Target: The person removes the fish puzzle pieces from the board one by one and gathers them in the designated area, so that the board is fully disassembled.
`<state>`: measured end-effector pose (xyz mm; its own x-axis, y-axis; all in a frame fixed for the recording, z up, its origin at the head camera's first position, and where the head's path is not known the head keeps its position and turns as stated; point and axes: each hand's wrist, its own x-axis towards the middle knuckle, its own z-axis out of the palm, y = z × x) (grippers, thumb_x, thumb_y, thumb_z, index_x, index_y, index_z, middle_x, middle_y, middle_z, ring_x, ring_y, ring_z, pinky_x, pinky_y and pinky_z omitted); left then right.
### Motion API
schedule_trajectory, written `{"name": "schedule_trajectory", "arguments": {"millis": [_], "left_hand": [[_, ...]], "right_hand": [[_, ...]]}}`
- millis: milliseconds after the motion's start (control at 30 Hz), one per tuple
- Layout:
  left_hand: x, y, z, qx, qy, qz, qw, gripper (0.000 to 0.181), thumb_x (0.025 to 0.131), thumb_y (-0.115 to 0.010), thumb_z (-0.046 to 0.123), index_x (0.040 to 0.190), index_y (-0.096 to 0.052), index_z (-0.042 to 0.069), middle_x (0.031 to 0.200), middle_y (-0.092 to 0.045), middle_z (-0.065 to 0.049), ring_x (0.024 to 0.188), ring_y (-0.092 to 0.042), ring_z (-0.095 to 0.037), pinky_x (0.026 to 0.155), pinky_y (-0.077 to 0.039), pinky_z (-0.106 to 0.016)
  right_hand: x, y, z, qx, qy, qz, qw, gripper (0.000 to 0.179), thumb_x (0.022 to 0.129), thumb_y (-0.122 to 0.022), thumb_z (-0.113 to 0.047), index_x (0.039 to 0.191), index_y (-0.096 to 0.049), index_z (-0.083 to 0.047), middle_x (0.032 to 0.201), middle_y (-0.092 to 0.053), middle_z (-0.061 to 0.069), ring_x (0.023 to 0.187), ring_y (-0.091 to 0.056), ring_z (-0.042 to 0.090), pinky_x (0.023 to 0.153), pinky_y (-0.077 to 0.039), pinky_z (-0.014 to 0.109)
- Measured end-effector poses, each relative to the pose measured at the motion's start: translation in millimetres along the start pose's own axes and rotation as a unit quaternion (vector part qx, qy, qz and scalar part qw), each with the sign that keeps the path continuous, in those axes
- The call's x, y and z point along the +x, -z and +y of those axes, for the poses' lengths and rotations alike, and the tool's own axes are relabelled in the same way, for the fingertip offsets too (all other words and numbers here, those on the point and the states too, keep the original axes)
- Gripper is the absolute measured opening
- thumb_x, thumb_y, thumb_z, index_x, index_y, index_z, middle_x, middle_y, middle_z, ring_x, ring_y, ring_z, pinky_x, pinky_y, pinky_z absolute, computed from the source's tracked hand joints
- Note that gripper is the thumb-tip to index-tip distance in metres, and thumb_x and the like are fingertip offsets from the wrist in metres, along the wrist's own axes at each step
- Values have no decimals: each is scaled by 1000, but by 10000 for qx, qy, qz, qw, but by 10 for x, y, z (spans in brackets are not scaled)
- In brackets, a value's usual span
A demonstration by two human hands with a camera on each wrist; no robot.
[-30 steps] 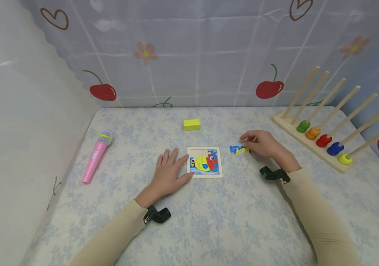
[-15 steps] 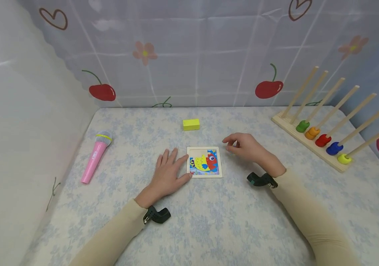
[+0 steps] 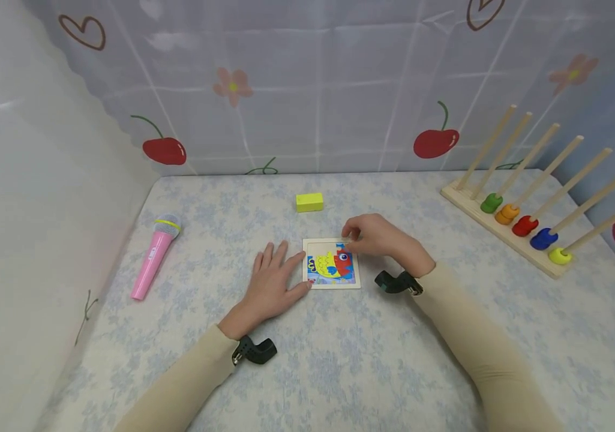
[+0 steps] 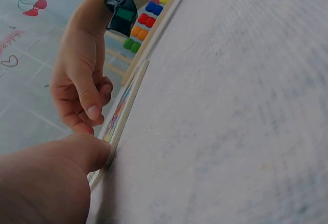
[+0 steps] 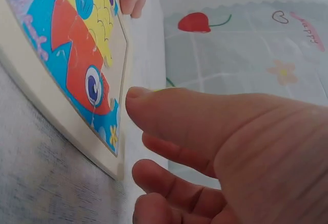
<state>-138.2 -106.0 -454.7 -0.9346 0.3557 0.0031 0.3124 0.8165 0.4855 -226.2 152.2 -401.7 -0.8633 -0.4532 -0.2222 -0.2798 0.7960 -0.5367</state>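
On the table lies a square wooden tray puzzle (image 3: 333, 273) with a fish picture; part of its upper left shows bare wood. My left hand (image 3: 273, 287) lies on the tablecloth with its fingers spread, forefinger and thumb touching the tray's left edge. My right hand (image 3: 376, 234) hovers at the tray's upper right corner. In the right wrist view, its thumb (image 5: 179, 114) hides most of the forefinger while the other fingers are bent. I cannot tell whether a puzzle piece is between thumb and forefinger. The loose piece seen earlier is hidden from view.
A yellow block (image 3: 309, 203) sits behind the tray. To the left lies a pink toy microphone (image 3: 152, 263). A wooden peg rack (image 3: 507, 227) with coloured beads and tall sticks stands at the right. A patterned curtain (image 3: 307, 90) hangs behind the table.
My right hand has moved left from the loose blue and yellow puzzle piece to the tray's upper right corner. My left hand has stayed put at the tray.
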Motion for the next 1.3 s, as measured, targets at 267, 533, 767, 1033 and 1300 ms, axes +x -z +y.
{"name": "schedule_trajectory", "arguments": {"millis": [267, 533, 767, 1033, 1300], "left_hand": [[10, 14, -2, 8, -8, 7, 10000, 64, 95, -61, 44, 151, -51, 16, 167, -26, -25, 156, -12, -51, 122, -11, -68], [2, 2, -10, -33, -6, -22, 10000, 64, 95, -61, 43, 151, -51, 15, 166, -26, -25, 155, -12, -52, 122, -11, -68], [7, -1, -14, -47, -7, -24, 10000, 64, 95, -61, 44, 152, -50, 17, 167, -26, -24, 156, -12, -51, 123, -10, -68], [11, -8, -16, -37, 19, -44, 10000, 64, 95, -60, 44, 152, -50, 17, 167, -25, -24, 156, -11, -51, 123, -10, -68], [6, -5, -13, -49, -8, -15, 10000, 64, 95, -61, 44, 152, -50, 16, 167, -26, -24, 156, -12, -51, 122, -11, -68]], "right_hand": [[41, -49, -8, -103, 213, 70, 9997, 27, 85, -82, -22, 105, -73, -6, 92, -67, 8, 83, -57, 21, 71, -49, 30], [69, -133, -3, -356, 168, -24, 9992, 25, 86, -82, -22, 104, -75, -6, 93, -68, 7, 87, -57, 21, 79, -51, 32], [54, -129, -28, -377, 64, 16, 9993, 27, 86, -82, -21, 105, -73, -5, 91, -65, 7, 85, -55, 22, 77, -49, 31], [58, -129, -20, -331, -54, -88, 9994, 26, 87, -81, -21, 105, -72, -5, 88, -62, 6, 84, -54, 21, 74, -46, 29], [60, -137, -14, -342, 39, -60, 9994, 26, 87, -81, -20, 106, -72, -5, 90, -64, 7, 84, -54, 21, 75, -48, 29]]}}
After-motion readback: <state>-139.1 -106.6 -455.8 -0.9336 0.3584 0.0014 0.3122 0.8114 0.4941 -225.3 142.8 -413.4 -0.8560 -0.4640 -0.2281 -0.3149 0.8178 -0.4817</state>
